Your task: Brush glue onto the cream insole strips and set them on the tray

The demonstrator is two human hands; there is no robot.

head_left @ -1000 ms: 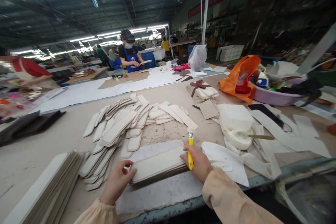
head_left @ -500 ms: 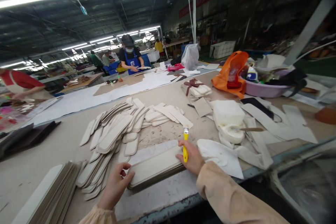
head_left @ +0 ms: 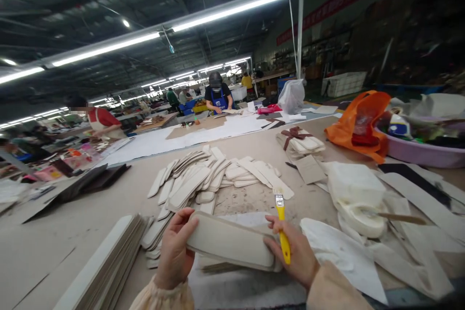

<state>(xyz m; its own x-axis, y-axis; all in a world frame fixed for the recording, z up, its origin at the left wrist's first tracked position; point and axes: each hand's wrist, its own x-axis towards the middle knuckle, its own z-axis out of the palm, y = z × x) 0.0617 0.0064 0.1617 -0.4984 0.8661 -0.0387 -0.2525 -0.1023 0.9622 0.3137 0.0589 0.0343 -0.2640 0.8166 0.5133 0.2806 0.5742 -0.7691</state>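
My left hand [head_left: 177, 247] grips the left end of a long off-white strip with rounded corners [head_left: 230, 240], thumb on top. It is tilted and lifted above a low stack of like strips [head_left: 218, 265]. In my right hand [head_left: 294, 247] is a yellow-handled paintbrush [head_left: 283, 230], bristles pointing away from me. The thumb of that hand also presses on the strip's right end. Whether one strip or several are lifted is hard to tell. Behind the hands lies a loose heap of similar strips [head_left: 189, 184].
At the left stands a tall stack of long strips [head_left: 105, 261]. To the right are a white plastic container [head_left: 358, 189], crumpled white sheets [head_left: 337, 252], an orange bag [head_left: 358, 126] and a purple basin [head_left: 425, 150]. A person in a blue apron [head_left: 219, 99] works across the table.
My hands have lifted the strip off the stack and tilted it. The paintbrush stays in my right hand. The view has turned left, so the scene sits further right.
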